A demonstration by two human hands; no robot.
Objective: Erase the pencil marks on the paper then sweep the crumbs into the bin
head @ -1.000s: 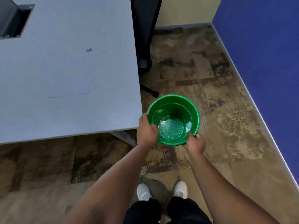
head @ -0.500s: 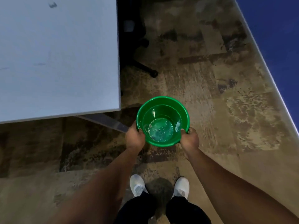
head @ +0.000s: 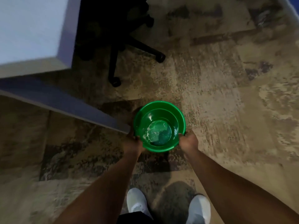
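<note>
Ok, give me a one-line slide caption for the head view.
Both hands, left hand and right hand, grip the green bin low over patterned carpet beside the table corner.

Looks like an office. Pale grey desk w/ a plain laminate top and a thick squared edge fills the top-left corner. Just beside it, a black swivel-chair base w/ castor wheels, mostly in shadow. Floor is low-pile commercial carpet, mottled beige & brown patchwork. Strip of blue wall at top right, w/ a pale skirting below it.
</note>
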